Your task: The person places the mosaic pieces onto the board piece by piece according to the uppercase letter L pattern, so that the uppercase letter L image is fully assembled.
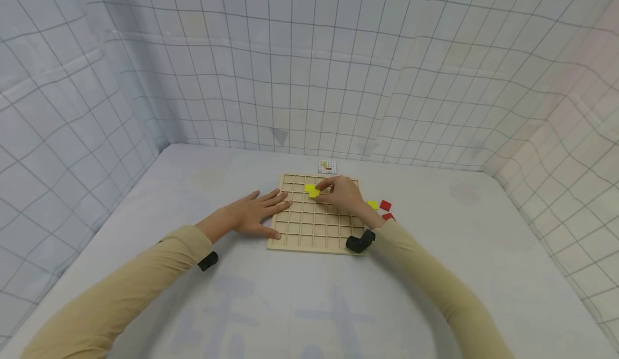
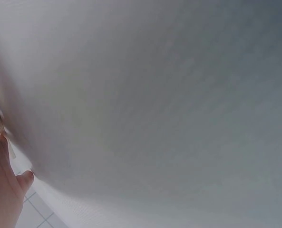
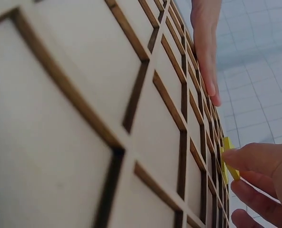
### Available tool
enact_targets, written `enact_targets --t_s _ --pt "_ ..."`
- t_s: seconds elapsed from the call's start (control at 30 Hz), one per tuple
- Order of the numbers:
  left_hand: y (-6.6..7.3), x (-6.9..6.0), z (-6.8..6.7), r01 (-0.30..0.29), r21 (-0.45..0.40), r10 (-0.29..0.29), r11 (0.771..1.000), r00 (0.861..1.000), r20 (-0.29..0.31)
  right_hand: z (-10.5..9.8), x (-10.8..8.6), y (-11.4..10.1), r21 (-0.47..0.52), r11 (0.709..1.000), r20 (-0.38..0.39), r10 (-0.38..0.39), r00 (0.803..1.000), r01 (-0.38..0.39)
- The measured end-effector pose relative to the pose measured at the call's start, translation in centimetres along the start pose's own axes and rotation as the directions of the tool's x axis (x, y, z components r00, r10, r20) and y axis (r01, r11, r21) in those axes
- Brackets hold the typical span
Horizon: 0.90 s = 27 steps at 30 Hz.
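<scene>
A wooden grid board (image 1: 307, 230) lies on the table. My left hand (image 1: 253, 214) rests on its left edge with the fingers spread; part of that hand (image 2: 3, 185) shows in the left wrist view. Over the upper part of the board, my right hand (image 1: 340, 193) pinches a yellow square tile (image 1: 314, 193) between thumb and fingers. Another yellow tile (image 1: 309, 187) lies beside it in the grid. In the right wrist view the right hand (image 3: 267, 175) holds the tilted yellow tile (image 3: 231, 164) at the board's surface (image 3: 155, 123).
To the right of the board are a yellow tile (image 1: 372, 205) and two red tiles (image 1: 385, 206), one partly hidden by the right wrist. A small card with a coloured grid pattern (image 1: 327, 166) lies behind the board. Checked curtains (image 1: 309, 69) surround the table.
</scene>
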<state>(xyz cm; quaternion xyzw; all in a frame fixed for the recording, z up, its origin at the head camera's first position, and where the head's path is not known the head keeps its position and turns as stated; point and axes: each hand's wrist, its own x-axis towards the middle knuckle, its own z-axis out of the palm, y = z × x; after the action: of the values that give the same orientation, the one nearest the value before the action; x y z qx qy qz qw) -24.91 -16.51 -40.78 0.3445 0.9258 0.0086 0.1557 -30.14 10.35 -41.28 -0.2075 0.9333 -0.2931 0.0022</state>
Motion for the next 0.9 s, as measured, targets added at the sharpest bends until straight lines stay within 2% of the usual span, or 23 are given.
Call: enact_targets --t_s 0.27,0.9 --pt "0.14 0.04 0.02 0.003 0.004 -0.003 1.000 1.000 0.000 0.65 0.35 -0.11 0.009 0.997 0.035 -0.073 0.997 0.073" --pt "0.05 0.11 0.12 -0.003 0.005 0.003 1.000 1.000 -0.004 0.69 0.49 -0.32 -0.005 0.998 0.092 -0.069 0.993 0.070"
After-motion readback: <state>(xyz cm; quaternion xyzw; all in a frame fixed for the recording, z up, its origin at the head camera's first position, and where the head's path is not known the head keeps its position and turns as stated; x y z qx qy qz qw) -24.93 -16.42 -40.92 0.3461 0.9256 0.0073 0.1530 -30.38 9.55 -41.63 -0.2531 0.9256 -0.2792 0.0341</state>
